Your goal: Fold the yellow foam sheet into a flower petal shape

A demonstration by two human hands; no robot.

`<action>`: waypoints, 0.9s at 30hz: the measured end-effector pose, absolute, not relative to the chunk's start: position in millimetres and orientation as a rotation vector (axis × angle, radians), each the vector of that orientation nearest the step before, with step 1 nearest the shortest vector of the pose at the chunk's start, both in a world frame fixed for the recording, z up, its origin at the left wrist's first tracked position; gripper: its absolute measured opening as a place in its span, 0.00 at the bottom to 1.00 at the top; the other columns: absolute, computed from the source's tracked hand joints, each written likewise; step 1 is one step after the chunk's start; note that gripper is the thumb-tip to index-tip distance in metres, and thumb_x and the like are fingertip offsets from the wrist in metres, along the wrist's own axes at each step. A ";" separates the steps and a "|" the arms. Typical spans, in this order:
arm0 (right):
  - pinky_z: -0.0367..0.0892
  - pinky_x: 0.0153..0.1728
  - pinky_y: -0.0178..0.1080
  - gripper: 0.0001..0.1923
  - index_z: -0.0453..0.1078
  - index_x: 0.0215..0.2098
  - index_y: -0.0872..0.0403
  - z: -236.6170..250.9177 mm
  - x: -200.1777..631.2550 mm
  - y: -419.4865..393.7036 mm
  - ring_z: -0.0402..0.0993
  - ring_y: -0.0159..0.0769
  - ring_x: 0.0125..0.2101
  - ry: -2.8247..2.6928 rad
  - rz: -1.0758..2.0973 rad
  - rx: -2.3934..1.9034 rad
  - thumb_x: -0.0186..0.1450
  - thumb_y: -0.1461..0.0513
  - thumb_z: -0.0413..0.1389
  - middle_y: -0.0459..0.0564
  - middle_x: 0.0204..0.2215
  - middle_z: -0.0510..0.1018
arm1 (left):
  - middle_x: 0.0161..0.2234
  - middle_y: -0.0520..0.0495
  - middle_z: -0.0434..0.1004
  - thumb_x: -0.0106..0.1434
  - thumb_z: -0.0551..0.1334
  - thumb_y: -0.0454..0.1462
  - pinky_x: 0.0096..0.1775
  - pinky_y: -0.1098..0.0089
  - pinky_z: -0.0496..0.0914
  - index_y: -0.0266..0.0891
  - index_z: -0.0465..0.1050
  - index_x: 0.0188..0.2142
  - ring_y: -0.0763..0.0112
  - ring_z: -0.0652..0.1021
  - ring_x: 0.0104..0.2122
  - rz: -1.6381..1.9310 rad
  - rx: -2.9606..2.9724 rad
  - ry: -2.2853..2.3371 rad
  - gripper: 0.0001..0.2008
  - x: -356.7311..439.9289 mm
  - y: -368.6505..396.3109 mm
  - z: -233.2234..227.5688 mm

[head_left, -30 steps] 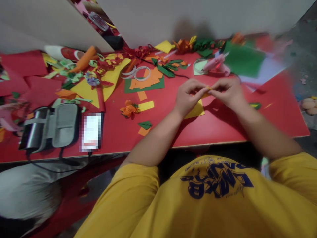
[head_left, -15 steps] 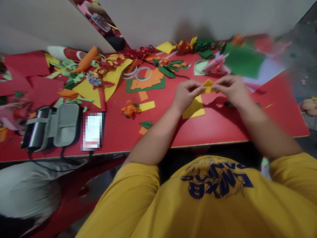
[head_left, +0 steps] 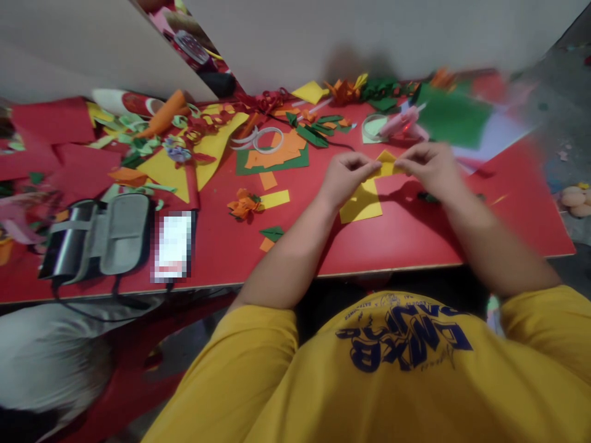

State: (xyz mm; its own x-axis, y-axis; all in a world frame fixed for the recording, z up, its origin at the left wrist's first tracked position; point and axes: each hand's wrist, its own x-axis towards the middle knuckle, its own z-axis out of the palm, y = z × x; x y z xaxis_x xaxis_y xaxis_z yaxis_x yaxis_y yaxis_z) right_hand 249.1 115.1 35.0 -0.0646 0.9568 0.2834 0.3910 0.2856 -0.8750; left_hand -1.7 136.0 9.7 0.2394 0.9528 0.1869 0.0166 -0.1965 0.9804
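- In the head view, the left hand [head_left: 345, 177] was right of centre, thumb and fingertips pinched narrowly on the left side of a small yellow paper piece [head_left: 386, 163].
- The right hand [head_left: 433, 169], farther right, pinched the piece's other side just as narrowly.
- The piece was between the two hands, its pointed top toward the upper edge of the frame.
- Just below the left hand, a yellow sheet [head_left: 362, 208] lay on the red table [head_left: 406, 246].
- Above the hands, a pink glue gun [head_left: 406, 125] showed a red light beside a clear ring [head_left: 369, 128].
- At centre, an orange paper flower [head_left: 242, 206] touched or nearly touched a yellow strip [head_left: 276, 199]; which, I could not tell.
- Above them, orange slips [head_left: 289, 147] lay over a green sheet [head_left: 298, 162].
- At lower left, an open grey case [head_left: 125, 237] stood near a blurred-out phone [head_left: 174, 246].
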 end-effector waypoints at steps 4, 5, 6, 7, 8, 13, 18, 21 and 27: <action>0.71 0.31 0.41 0.14 0.87 0.34 0.49 33.7 243.5 112.1 0.76 0.37 0.30 -1.636 0.745 -1.230 0.65 0.50 0.81 0.48 0.30 0.87 | 0.26 0.51 0.80 0.60 0.87 0.57 0.32 0.67 0.67 0.45 0.91 0.35 0.73 0.73 0.27 1.212 1.508 0.982 0.21 0.0 137.2 3.0; 0.72 0.32 0.41 0.15 0.87 0.34 0.49 33.3 241.9 111.4 0.78 0.37 0.30 -1.632 0.749 -1.226 0.65 0.49 0.81 0.48 0.31 0.88 | 0.25 0.52 0.79 0.59 0.87 0.57 0.32 0.67 0.67 0.46 0.92 0.36 0.73 0.72 0.26 1.220 1.507 0.990 0.21 0.5 137.4 1.7; 0.74 0.33 0.42 0.16 0.86 0.34 0.49 33.1 240.5 110.9 0.79 0.38 0.30 -1.624 0.757 -1.226 0.65 0.48 0.81 0.49 0.31 0.89 | 0.25 0.52 0.79 0.59 0.87 0.57 0.32 0.67 0.67 0.46 0.92 0.38 0.72 0.73 0.27 1.219 1.502 0.991 0.21 0.9 137.3 1.3; 0.76 0.34 0.42 0.17 0.86 0.33 0.49 32.9 239.6 110.6 0.80 0.38 0.31 -1.611 0.769 -1.229 0.65 0.47 0.81 0.49 0.31 0.89 | 0.26 0.52 0.80 0.59 0.87 0.59 0.33 0.67 0.69 0.46 0.92 0.38 0.71 0.75 0.28 1.210 1.494 0.982 0.23 1.0 137.0 1.7; 0.77 0.35 0.42 0.18 0.85 0.33 0.49 32.8 239.2 110.7 0.81 0.39 0.31 -1.596 0.786 -1.229 0.65 0.47 0.82 0.49 0.31 0.89 | 0.28 0.50 0.83 0.60 0.86 0.60 0.35 0.66 0.72 0.45 0.91 0.37 0.70 0.77 0.30 1.193 1.489 0.969 0.24 0.9 136.5 2.9; 0.79 0.34 0.41 0.18 0.84 0.32 0.48 32.7 242.6 113.8 0.82 0.39 0.32 -1.526 0.917 -1.219 0.63 0.50 0.83 0.49 0.30 0.88 | 0.33 0.47 0.87 0.62 0.83 0.62 0.38 0.69 0.76 0.41 0.87 0.32 0.71 0.81 0.33 1.080 1.513 0.969 0.28 -2.2 133.7 14.0; 0.81 0.34 0.41 0.19 0.84 0.34 0.48 32.4 244.3 113.6 0.83 0.38 0.31 -1.483 1.062 -1.206 0.64 0.47 0.83 0.48 0.29 0.87 | 0.36 0.45 0.89 0.60 0.83 0.65 0.31 0.71 0.75 0.41 0.89 0.38 0.69 0.86 0.34 0.946 1.415 0.961 0.30 -1.8 128.0 19.3; 0.83 0.36 0.41 0.19 0.85 0.34 0.48 33.5 243.2 112.5 0.85 0.39 0.33 -1.492 1.092 -1.196 0.63 0.47 0.83 0.48 0.31 0.89 | 0.35 0.43 0.91 0.59 0.84 0.66 0.32 0.71 0.76 0.41 0.90 0.39 0.69 0.86 0.32 0.858 1.406 0.925 0.32 -1.3 124.1 21.7; 0.86 0.40 0.44 0.19 0.85 0.36 0.48 34.6 241.0 111.1 0.89 0.42 0.37 -1.517 1.086 -1.192 0.63 0.48 0.84 0.50 0.34 0.91 | 0.34 0.44 0.89 0.58 0.85 0.66 0.31 0.70 0.74 0.40 0.89 0.36 0.73 0.82 0.28 0.857 1.451 0.905 0.32 -3.0 125.6 22.1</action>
